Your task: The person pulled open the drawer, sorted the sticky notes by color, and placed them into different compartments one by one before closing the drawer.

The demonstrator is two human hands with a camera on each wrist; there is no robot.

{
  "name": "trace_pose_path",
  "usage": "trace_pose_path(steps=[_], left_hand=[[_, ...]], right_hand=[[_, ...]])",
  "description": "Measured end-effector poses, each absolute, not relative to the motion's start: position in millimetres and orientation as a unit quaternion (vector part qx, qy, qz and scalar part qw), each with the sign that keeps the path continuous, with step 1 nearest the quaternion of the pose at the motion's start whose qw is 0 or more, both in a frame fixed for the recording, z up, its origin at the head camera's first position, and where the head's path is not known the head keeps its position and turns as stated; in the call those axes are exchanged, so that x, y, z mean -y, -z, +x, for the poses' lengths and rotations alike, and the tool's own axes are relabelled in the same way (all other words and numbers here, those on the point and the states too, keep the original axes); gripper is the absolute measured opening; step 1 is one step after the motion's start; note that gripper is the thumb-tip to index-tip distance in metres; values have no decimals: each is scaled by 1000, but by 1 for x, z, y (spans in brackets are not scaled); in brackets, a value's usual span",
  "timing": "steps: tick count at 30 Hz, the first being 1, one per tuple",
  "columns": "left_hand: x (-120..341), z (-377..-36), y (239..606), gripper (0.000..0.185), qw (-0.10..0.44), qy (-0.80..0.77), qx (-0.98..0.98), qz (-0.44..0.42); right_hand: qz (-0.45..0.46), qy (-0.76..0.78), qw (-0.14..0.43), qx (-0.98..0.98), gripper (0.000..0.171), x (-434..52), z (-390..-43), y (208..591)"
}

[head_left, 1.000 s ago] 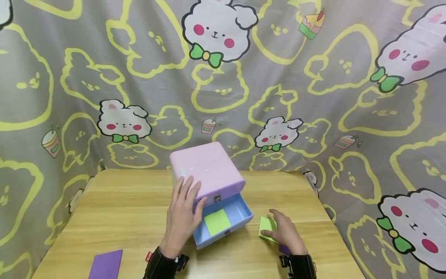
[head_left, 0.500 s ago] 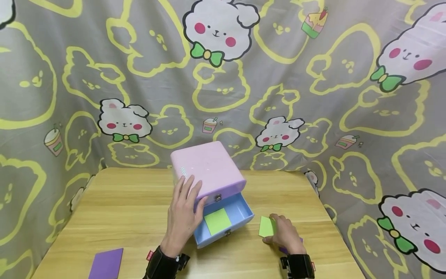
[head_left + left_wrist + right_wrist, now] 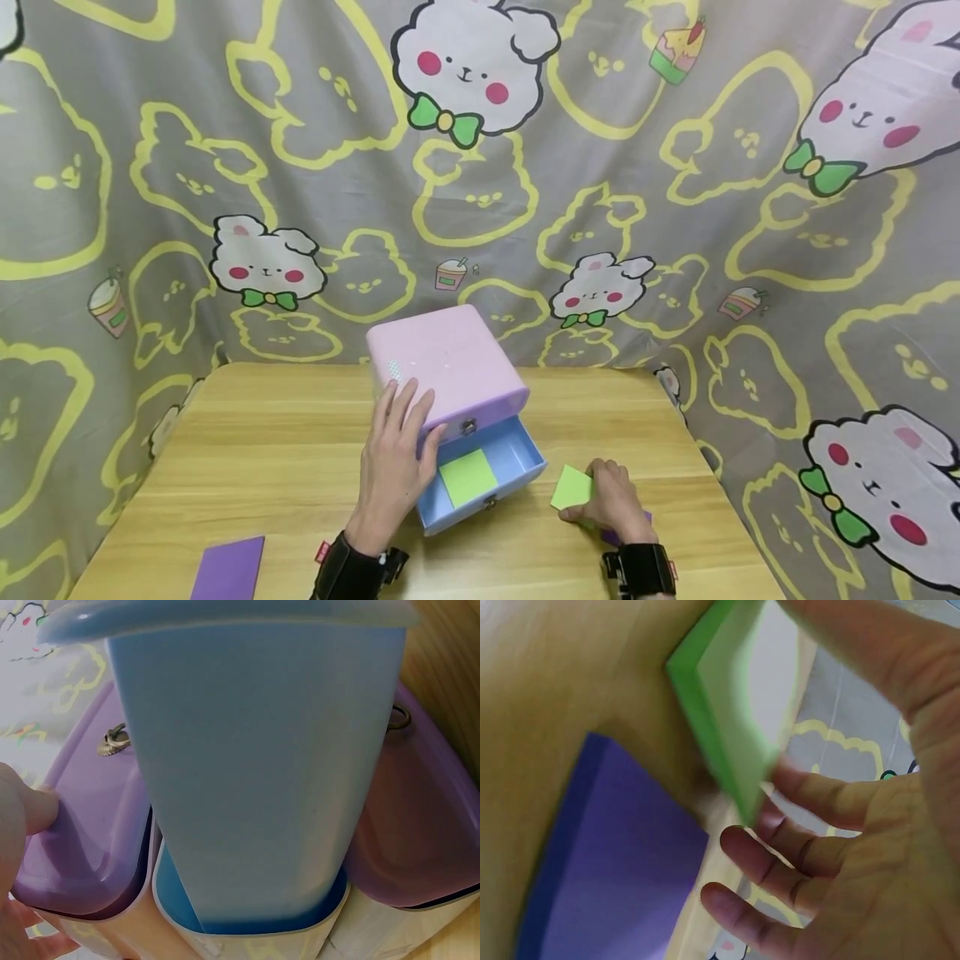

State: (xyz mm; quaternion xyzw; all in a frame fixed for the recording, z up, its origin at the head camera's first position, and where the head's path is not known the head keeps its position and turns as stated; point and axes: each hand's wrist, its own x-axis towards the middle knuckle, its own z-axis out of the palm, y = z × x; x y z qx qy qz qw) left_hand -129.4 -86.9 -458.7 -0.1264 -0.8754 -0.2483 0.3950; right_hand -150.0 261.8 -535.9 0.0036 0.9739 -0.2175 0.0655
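Observation:
My left hand [image 3: 395, 462] rests along the left side of the pink-topped drawer box [image 3: 450, 358], its thumb against the front edge. In the left wrist view the thumb lies on a purple drawer front [image 3: 94, 832]. From the box, the blue drawer [image 3: 517, 454] is pulled out, with a flat green square [image 3: 468, 477] inside. To the drawer's right, my right hand [image 3: 611, 504] pinches a thick green square block [image 3: 572, 488] between thumb and fingers. Its other fingers hang loosely in the right wrist view. A purple block [image 3: 622, 855] lies on the table below that hand.
Another purple square [image 3: 227, 569] lies at the table's front left. The left wrist view shows a second purple drawer front [image 3: 420, 825] on the other side of the blue drawer. A patterned curtain [image 3: 480, 183] hangs behind and beside the wooden table [image 3: 300, 450].
My right hand has closed its fingers onto the green block, which has turned and shifted slightly left. More of the purple block now shows by that hand. The left hand and drawer look unchanged.

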Motion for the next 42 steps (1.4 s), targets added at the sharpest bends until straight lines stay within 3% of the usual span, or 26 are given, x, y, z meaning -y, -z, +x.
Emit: trace_pose_path(steps=[8, 33, 36, 42], left_hand=[[88, -128, 459, 49, 397, 252, 873, -129], [92, -118, 462, 48, 379, 261, 880, -117], [92, -117, 461, 48, 376, 260, 881, -118], [93, -117, 460, 49, 384, 261, 876, -127]], right_hand=[[23, 248, 87, -965, 88, -262, -148, 538], [17, 211, 59, -976, 98, -258, -136, 543], [26, 224, 45, -973, 87, -259, -134, 543], [24, 269, 9, -963, 45, -259, -132, 540]])
